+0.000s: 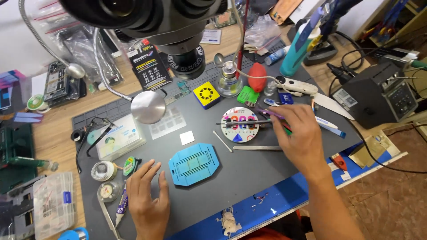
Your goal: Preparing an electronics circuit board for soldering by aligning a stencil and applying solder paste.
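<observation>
Microscope (147, 22) above; tweezers (269, 113) in right hand (298, 140)

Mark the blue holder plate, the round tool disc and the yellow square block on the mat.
blue holder plate (194, 164): head view, on its recessed centre.
round tool disc (240, 125): head view, on its printed top face, left of the right hand (297, 138).
yellow square block (207, 94): head view, on its top face.

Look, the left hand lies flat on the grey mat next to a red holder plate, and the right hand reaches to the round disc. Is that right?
Not quite: the holder plate is light blue, not red. The head view shows it beside the left hand, which does rest flat on the grey mat, while the right hand reaches to the round disc.
</observation>
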